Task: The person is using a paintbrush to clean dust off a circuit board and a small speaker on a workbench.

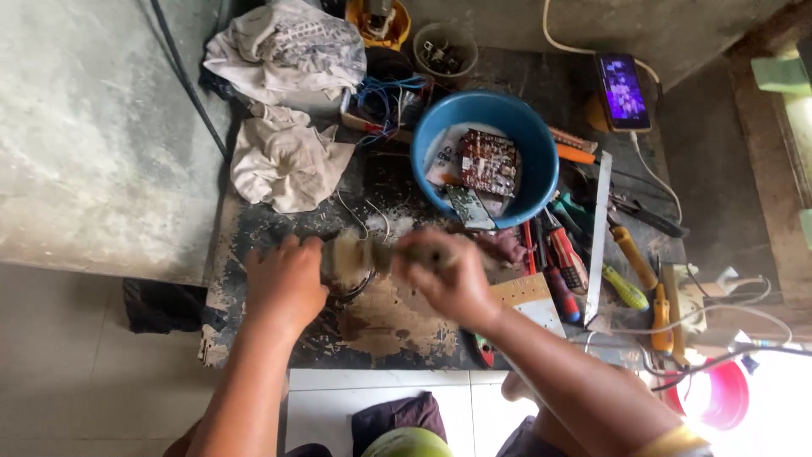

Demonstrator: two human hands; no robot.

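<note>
My left hand (283, 283) grips a blurred, pale metal part (348, 258) on the dark, worn workbench (254, 228). My right hand (452, 279) is closed around a thin handle-like tool (427, 252) that meets the same part from the right. Both hands are smeared by motion, so the part's exact shape cannot be told. Just behind them stands a blue bowl (524, 144) holding circuit boards (488, 161) and papers.
White rags (283, 161) lie at the back left. Screwdrivers (562, 262), pliers, a metal ruler (597, 237) and yellow-handled tools crowd the right side. A lit phone (622, 89) leans at the back right. Wires, a small cup of parts (444, 51) and a pink bucket (719, 393) are nearby.
</note>
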